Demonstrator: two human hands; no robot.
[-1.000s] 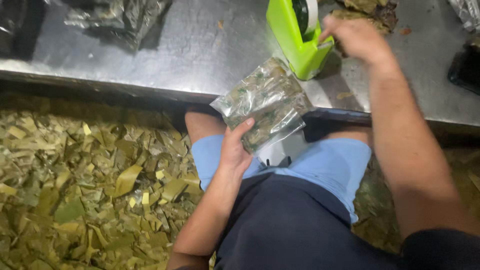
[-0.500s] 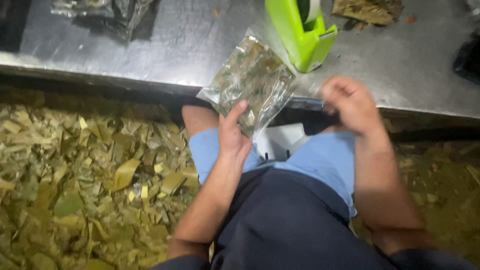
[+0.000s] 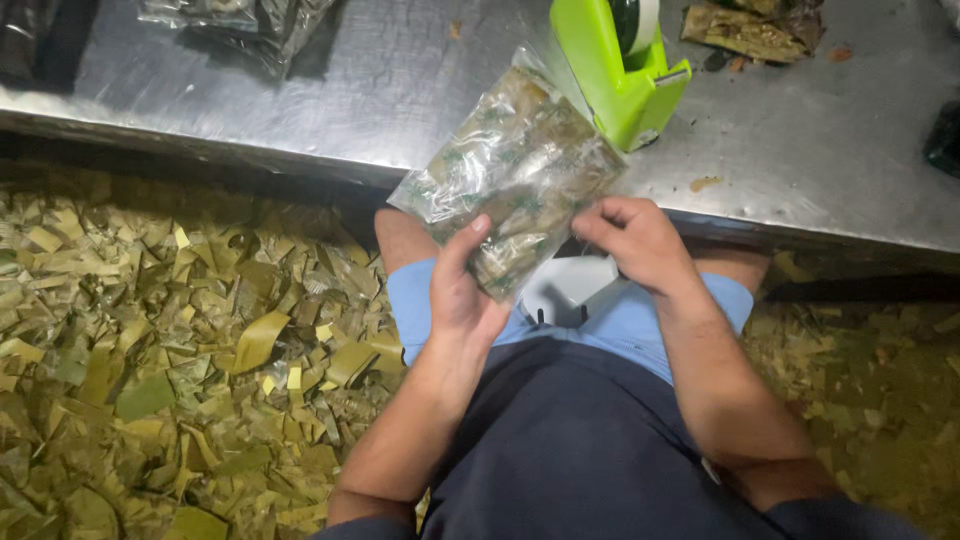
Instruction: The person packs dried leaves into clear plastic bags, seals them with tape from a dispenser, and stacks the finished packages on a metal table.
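Observation:
I hold a clear plastic packet (image 3: 505,170) filled with green-brown leaf pieces over my lap, at the edge of the steel table (image 3: 400,90). My left hand (image 3: 462,288) grips the packet's lower end from below, thumb on its front. At the packet's right edge, the fingers of my right hand (image 3: 632,240) are pinched against it. A bright green tape dispenser (image 3: 615,65) stands on the table just behind the packet.
Several dark plastic bags (image 3: 240,22) lie at the table's far left. A leaf-wrapped bundle (image 3: 745,28) sits behind the dispenser. A white object (image 3: 565,288) rests on my lap. Cut leaf scraps (image 3: 180,360) cover the floor on both sides.
My right hand left the tape dispenser, came down and now pinches the packet's right edge. My left hand has lifted and tilted the packet toward the dispenser.

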